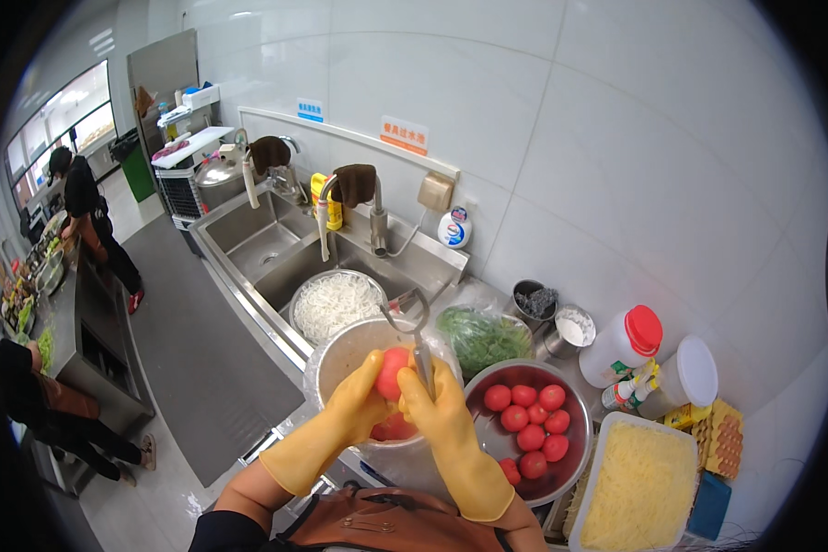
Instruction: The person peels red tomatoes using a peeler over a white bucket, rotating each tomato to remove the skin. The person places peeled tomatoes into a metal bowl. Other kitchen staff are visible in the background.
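In a yellow rubber glove, my left hand (350, 399) grips a red tomato (391, 371). My right hand (440, 407), gloved the same way, holds a metal Y-shaped peeler (422, 355) upright by its handle, and its thumb rests near the tomato. Below both hands stands a large pot (337, 355) with clear plastic around its rim. Red tomato flesh (393, 429) shows inside it, partly hidden by my hands. To the right, a steel bowl (585, 441) contains several whole tomatoes (531, 437).
A basin of white noodle-like strands (338, 303) sits in the double sink (262, 276). Bagged greens (490, 341) lie behind the steel bowl. A tray of yellow shreds (638, 476) and plastic tubs (614, 352) stand right. Two people work at a counter (93, 331) on the left.
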{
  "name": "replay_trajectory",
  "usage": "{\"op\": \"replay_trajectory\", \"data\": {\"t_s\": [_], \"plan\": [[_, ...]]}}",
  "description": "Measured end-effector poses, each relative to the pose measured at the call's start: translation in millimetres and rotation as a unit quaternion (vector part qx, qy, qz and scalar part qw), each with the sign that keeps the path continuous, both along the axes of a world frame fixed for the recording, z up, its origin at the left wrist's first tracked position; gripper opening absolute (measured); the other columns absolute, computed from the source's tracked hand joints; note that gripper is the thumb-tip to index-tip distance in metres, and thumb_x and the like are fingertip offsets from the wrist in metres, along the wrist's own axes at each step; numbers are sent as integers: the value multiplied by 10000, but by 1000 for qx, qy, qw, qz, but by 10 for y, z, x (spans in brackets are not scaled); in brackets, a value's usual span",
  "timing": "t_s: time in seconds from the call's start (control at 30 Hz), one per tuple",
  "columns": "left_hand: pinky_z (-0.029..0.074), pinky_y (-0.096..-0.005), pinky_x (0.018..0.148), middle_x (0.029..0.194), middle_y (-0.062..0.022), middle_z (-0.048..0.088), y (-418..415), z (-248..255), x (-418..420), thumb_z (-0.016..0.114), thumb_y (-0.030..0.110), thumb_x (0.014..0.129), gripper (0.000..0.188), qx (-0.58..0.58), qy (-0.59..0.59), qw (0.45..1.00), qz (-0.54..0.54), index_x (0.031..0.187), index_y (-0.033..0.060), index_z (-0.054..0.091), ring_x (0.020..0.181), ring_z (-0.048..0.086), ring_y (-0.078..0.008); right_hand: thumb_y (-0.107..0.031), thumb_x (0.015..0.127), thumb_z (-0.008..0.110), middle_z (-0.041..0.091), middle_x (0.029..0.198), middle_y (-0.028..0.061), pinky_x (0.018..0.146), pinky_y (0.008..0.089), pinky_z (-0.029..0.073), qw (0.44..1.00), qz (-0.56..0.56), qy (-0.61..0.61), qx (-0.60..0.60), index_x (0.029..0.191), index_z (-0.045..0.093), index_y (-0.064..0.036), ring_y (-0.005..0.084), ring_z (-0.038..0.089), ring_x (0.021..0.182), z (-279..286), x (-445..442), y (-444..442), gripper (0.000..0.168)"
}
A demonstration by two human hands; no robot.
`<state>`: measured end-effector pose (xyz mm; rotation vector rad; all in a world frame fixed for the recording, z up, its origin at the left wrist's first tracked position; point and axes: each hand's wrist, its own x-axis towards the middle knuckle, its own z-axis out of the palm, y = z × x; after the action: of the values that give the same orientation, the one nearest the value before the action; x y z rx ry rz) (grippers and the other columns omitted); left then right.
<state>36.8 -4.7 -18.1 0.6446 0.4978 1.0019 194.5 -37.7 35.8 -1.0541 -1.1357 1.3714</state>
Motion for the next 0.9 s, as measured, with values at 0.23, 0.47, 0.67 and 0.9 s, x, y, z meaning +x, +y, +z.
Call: {"op": "replay_trajectory", "data": {"t_s": [0.23, 0.47, 0.67, 0.9], "plan": [[504, -372, 990, 1355, -120, 681, -38, 181, -155, 519, 690, 1040, 756, -17, 21, 999, 23, 1509, 100, 566, 1213, 657, -243, -353, 1051, 694, 737, 847, 44, 646, 307, 536, 978, -76, -186, 50, 1345, 710, -144, 123, 690, 694, -126, 385, -23, 361], [531, -376, 1005, 1358, -160, 667, -21, 376, -233, 518, 668, 1055, 751, -48, 55, 996, 57, 1507, 69, 545, 1225, 670, -272, -342, 950, 772, 776, 916, 123, 733, 451, 606, 787, -4, -490, 374, 1216, 731, -127, 341, 752, 792, 240, 689, -175, 344], [522, -423, 1120, 1386, -182, 654, -48, 556, -200, 521, 620, 1076, 741, -77, 66, 994, 39, 1547, 48, 507, 1278, 653, -299, -365, 933, 788, 722, 777, 127, 604, 420, 539, 695, 48, -570, 436, 1286, 692, -75, 283, 725, 703, 187, 678, -79, 467], [543, -449, 1091, 1380, -202, 665, 40, 200, -226, 546, 564, 1084, 666, -43, 32, 999, 13, 1536, 76, 528, 1261, 666, -307, -472, 968, 715, 675, 654, 55, 529, 411, 507, 606, 87, -674, 413, 1241, 676, -108, 262, 676, 562, 264, 618, 50, 457]]}}
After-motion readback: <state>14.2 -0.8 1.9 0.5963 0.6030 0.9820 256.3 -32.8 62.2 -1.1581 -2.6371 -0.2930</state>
